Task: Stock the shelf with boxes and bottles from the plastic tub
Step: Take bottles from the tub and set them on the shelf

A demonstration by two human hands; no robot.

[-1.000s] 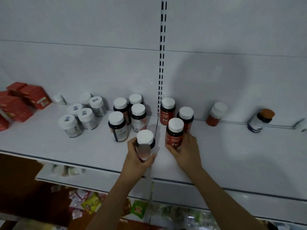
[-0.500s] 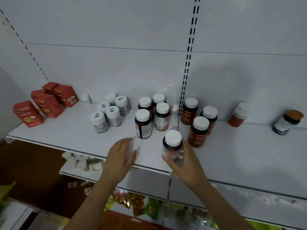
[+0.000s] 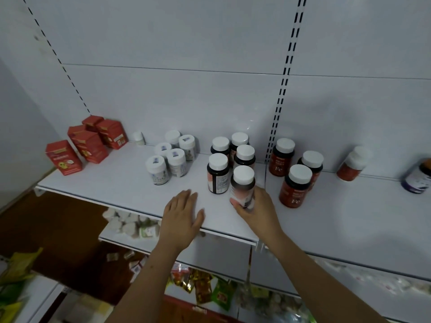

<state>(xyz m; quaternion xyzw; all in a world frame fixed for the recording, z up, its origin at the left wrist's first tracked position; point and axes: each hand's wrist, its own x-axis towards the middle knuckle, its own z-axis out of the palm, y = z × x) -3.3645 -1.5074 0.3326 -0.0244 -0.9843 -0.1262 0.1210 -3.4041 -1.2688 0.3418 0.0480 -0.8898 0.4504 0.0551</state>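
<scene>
A: Where is the bottle (image 3: 242,186) right now?

B: Standing at the front of the dark-bottle cluster (image 3: 231,157) on the shelf (image 3: 116,183), with the right hand (image 3: 255,206) wrapped round its lower body, fingers curled on the label. The left hand (image 3: 183,212) lies flat and relaxed on the shelf just beside it, holding nothing.

A: How would you expect it to handle?

B: Rigid plastic, I'd judge, light to middling in weight, with a glossy label that could slip a little. It's tall for its base, so it may tip if nudged high up. A grip low round the body, as now, looks the steadiest.

A: And the room around it?

B: Tight behind and to the left, where neighbouring bottles stand near. The red Fe bottles (image 3: 295,185) sit apart on the right. The front shelf edge lies close under both wrists, so drawing back carelessly could drag it off. Bare shelf lies open toward the white jars (image 3: 171,157) and red boxes (image 3: 86,143).
</scene>
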